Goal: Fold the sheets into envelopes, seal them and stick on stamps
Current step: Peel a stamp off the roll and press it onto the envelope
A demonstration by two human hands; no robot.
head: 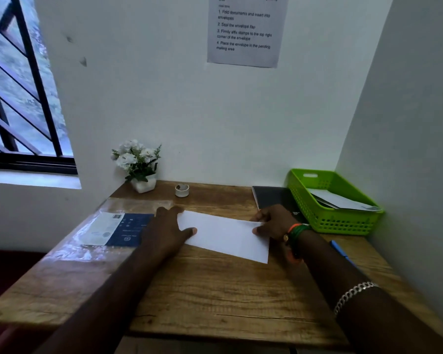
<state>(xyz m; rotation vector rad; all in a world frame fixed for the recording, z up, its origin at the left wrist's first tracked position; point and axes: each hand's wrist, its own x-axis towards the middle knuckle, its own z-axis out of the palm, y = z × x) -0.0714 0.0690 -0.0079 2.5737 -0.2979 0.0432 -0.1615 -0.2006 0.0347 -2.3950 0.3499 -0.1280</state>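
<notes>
Two bare forearms reach up from the bottom of the frame over a brown wood-grain worktop [215,297]; a silver chain bracelet [353,295] circles the one at lower right. At the centre of the frame lies a white rectangular sheet of paper [225,235], flat on the worktop and slightly askew. The left hand [166,231] lies on its left end with fingers [168,209] stretched straight and flat, the thumb resting on the sheet's surface. The right hand [274,221], with orange and green bands at its wrist, pinches the sheet's right edge between thumb and curled fingers. At the right edge of the worktop lies a blue pen [340,251]. Left of centre, under clear plastic wrap, is a blue and white printed packet [118,228]. Behind the right hand lies a black notebook [274,198], and to its right stands a lime-green perforated plastic basket [327,221] holding white papers. Further back are a small white roll of tape [181,190] and a white pot of white flowers [138,164]. A printed instruction sheet [246,29] hangs on the wall at top centre; a barred window [18,85] fills the upper left.
</notes>
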